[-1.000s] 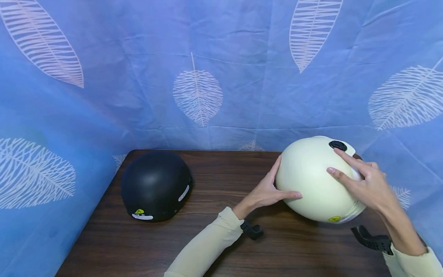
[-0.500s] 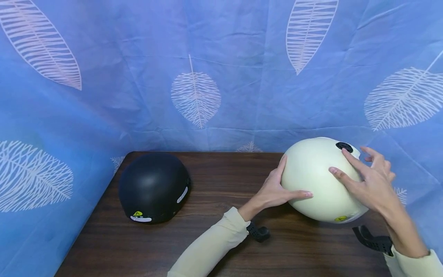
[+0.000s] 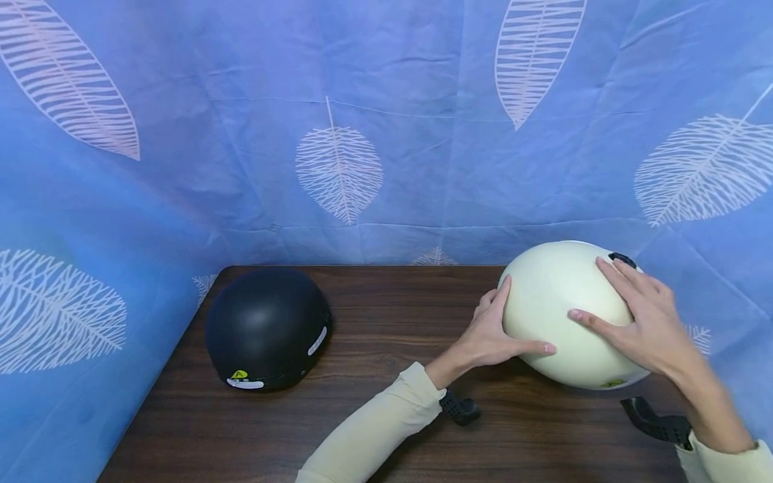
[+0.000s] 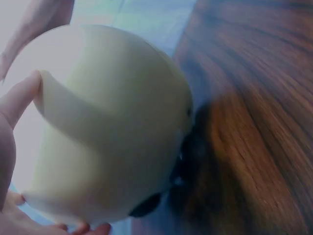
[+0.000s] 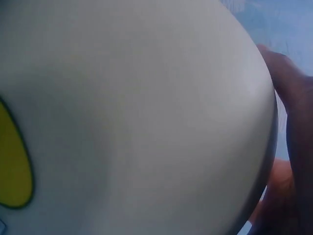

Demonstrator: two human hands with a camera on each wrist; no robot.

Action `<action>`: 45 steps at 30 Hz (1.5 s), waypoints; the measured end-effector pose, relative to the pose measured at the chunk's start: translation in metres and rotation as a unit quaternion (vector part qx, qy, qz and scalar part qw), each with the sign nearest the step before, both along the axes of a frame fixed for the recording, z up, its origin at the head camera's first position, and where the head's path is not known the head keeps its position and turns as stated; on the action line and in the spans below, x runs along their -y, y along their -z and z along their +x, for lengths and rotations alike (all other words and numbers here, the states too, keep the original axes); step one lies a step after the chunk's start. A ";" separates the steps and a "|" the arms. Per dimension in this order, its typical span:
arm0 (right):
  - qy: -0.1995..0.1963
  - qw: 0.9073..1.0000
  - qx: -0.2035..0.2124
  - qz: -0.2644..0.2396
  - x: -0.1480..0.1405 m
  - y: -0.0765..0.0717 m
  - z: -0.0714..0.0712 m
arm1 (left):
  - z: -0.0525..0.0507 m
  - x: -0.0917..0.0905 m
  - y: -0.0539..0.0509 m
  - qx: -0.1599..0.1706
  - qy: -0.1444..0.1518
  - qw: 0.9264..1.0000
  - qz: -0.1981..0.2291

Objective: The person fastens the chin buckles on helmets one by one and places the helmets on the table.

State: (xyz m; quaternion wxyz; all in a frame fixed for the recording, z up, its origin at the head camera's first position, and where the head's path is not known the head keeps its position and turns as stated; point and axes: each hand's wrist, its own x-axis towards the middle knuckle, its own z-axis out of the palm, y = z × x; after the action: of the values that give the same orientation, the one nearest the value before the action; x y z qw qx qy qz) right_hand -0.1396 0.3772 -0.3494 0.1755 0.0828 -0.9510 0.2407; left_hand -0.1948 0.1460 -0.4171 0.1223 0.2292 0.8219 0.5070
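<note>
A cream helmet (image 3: 555, 295) stands at the right of the table, a black oval part (image 3: 622, 259) at its upper right. My left hand (image 3: 486, 332) grips its left side, thumb across the front of the shell. From the right, my right hand (image 3: 652, 318) holds it with fingers spread over the top and the thumb on the front. In the left wrist view the helmet's smooth shell (image 4: 112, 112) fills much of the picture, with dark parts along its lower edge. A yellow sticker (image 5: 13, 156) shows on the shell in the right wrist view.
A black helmet (image 3: 268, 322) with white labels and a yellow sticker rests dome up on the left of the dark wooden table (image 3: 386, 302). Behind and to the left hangs a blue cloth (image 3: 410, 154) with white leaf prints. Both wrists wear black straps.
Held by both hands, the cream helmet has turned and shifted slightly right; its black oval part has moved toward the right edge. The right hand's fingers have resettled on the shell.
</note>
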 end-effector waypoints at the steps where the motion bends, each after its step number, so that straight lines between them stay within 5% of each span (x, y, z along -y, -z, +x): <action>1: 0.001 1.000 0.004 -0.006 -0.002 0.001 0.000 | -0.001 0.000 0.002 -0.004 0.005 1.000 0.001; 12: -0.017 0.999 0.003 -0.036 -0.016 0.012 -0.004 | -0.006 -0.012 0.015 0.019 0.026 0.999 0.039; 21: -0.072 0.994 -0.058 -0.063 -0.029 0.024 -0.010 | -0.003 -0.029 0.019 -0.015 -0.010 0.998 0.056; 33: -0.015 0.999 0.018 -0.043 -0.049 0.023 -0.013 | 0.002 -0.045 0.028 -0.044 0.018 0.997 0.055; 45: -0.003 0.996 0.035 -0.085 -0.073 0.040 -0.020 | -0.001 -0.064 0.026 -0.066 -0.023 0.996 0.063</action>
State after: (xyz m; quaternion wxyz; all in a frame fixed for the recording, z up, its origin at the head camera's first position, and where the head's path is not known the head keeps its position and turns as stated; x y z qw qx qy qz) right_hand -0.1593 0.4504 -0.3892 0.1478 0.0618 -0.9323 0.3242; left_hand -0.1960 0.2100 -0.4432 0.0416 0.2499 0.7998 0.5442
